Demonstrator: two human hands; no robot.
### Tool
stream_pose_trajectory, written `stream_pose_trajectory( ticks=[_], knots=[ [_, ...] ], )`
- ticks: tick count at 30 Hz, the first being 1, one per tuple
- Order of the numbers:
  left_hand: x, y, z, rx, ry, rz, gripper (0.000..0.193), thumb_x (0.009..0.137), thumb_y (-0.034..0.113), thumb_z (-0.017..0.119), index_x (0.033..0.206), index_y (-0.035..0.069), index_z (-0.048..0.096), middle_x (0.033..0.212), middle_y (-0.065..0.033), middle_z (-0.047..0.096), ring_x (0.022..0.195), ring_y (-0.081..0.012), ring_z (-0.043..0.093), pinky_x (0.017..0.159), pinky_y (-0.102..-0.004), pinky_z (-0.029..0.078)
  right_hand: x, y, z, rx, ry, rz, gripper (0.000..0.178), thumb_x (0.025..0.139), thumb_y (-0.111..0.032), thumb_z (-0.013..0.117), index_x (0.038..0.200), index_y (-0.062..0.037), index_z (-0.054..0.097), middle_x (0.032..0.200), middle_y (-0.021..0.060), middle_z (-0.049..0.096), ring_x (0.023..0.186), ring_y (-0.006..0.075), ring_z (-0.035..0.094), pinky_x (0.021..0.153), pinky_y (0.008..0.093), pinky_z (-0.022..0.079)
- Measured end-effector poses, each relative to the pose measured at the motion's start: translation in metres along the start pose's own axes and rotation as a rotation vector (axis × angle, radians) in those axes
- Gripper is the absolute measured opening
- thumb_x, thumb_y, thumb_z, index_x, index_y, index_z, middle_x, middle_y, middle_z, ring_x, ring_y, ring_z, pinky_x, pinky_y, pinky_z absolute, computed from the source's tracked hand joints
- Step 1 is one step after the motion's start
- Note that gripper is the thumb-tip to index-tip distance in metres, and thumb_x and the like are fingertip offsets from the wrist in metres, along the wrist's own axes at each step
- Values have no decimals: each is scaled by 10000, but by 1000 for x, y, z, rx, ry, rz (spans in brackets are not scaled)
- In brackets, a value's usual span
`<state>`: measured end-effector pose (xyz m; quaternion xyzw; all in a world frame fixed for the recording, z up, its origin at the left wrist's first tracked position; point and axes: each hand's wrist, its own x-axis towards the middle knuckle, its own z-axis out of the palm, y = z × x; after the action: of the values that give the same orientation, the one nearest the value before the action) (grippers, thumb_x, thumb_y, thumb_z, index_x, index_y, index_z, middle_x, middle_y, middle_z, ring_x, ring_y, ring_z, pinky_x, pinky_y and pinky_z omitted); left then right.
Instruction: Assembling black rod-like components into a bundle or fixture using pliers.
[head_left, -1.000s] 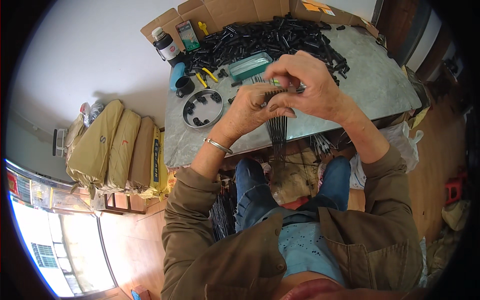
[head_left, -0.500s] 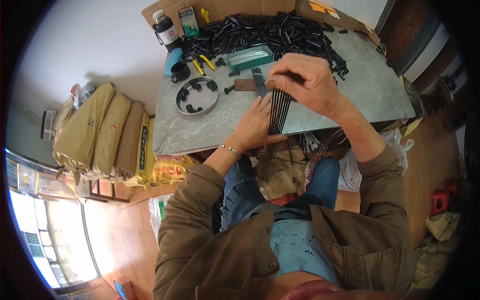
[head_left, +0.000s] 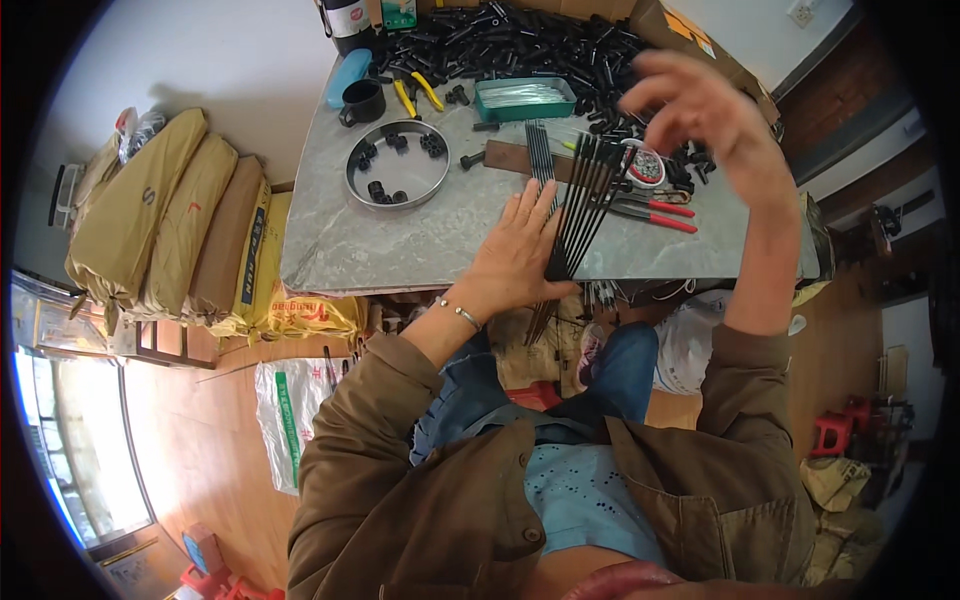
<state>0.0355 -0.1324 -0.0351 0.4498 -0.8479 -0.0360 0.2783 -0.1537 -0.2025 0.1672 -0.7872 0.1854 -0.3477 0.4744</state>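
Left hand [head_left: 517, 255] pinches the bundle of thin black rods [head_left: 578, 205] at its near end; right hand [head_left: 700, 110] open, empty. Rods look light, springy, prone to fanning: grip mid-bundle.

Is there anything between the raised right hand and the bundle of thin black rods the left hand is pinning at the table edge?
Nothing visible blocks it. The right hand is lifted open above the table, and the black rods fan out just below and to its left, held down by the left hand. The red-handled pliers lie beside the rods, not across them.
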Motion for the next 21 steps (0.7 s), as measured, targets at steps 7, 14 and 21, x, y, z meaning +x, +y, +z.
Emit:
stream_pose_trajectory(
  ticks=[7,14,21],
  knots=[
    [-21,21,-6,-18,-43,-38,924,662,583,692,1297,-45,455,1442,-272,277,1357,-429,224,1103,-524,196,59,148,-42,-257,375,381,259,890,-250,574,1009,-41,670,798,-9,624,645,63,533,588,205,435],
    [-18,23,-10,-30,-116,-85,946,655,591,694,1333,-15,435,1472,-236,253,1380,-398,202,1109,-537,160,126,222,-4,-997,31,250,231,777,-262,616,937,-118,700,824,59,676,774,217,644,690,353,492],
    [-17,21,-9,-83,-154,-108,945,665,594,684,1345,-10,427,1492,-208,235,1397,-384,174,1117,-537,142,140,224,-9,-1190,-78,204,192,776,-276,612,865,-121,684,840,44,667,837,243,638,711,368,491]
  ],
)
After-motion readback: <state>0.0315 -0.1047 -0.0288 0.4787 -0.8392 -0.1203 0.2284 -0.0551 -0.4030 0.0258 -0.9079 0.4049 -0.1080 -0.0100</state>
